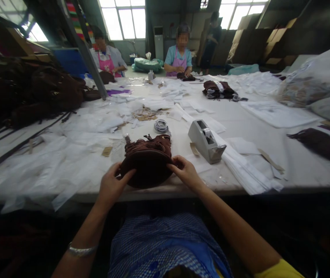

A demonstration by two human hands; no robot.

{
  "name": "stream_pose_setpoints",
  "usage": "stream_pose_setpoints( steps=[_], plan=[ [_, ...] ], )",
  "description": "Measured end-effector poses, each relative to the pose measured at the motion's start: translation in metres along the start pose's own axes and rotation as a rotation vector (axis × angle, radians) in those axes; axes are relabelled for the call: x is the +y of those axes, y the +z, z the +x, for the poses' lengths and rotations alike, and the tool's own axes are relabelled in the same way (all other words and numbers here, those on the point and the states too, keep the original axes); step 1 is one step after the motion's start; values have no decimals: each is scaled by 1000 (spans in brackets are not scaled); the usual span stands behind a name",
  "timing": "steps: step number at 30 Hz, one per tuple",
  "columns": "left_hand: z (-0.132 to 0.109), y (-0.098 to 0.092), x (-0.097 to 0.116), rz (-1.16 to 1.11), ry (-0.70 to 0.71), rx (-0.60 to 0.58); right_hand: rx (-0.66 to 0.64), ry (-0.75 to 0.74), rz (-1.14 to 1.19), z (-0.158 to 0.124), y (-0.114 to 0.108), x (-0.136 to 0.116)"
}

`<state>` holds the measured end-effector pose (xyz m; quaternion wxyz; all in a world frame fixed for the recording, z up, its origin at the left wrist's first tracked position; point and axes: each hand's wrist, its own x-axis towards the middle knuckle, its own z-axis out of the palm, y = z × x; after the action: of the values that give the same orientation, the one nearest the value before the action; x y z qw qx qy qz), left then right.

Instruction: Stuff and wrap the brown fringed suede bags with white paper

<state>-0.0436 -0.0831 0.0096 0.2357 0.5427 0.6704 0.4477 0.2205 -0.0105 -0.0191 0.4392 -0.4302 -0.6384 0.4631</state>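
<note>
Brown bag (148,164) at table (303,172)'s near edge | smooth oval base faces you, long axis left–right; fringed body far | your left hand (118,178), right hand (183,168) pinch its rim, thumbs closed

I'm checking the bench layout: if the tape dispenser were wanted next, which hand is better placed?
Likely the right hand: the dispenser stands on that side of the bag, while the left hand is at the bag's opposite edge. Both hands hold the bag.

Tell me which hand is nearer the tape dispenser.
Right: the right hand is just left of the tape dispenser; the left hand is farther left, across the brown item.
</note>
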Motion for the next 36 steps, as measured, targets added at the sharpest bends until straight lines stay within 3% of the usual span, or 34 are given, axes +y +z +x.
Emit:
stream_pose_setpoints(
  steps=[3, 5, 10, 14, 22, 25, 30, 36],
  plan=[
    [0, -6, 7, -108, -13, -79, -168, 169, 156, -1, -8, -4],
    [-1, -7, 11, -141, 12, -69, -241, 235, 191, 0, -14, -6],
    [-7, 4, 19, -214, 38, -8, -152, 194, 146, 2, -19, 0],
    [-14, 8, 27, -368, -12, -44, -134, 281, 265, 0, -19, 12],
    [-13, 5, 24, -210, 139, -26, -321, 347, 322, 2, -31, 8],
    [-9, 7, 18, -190, 163, -15, -340, 335, 345, 6, -32, 5],
    [-3, 7, 11, -128, 87, -95, -217, 203, 246, 11, -24, -2],
    [-1, 3, -2, 23, 61, 4, -120, -10, -77, 6, -21, -10]
  ],
)
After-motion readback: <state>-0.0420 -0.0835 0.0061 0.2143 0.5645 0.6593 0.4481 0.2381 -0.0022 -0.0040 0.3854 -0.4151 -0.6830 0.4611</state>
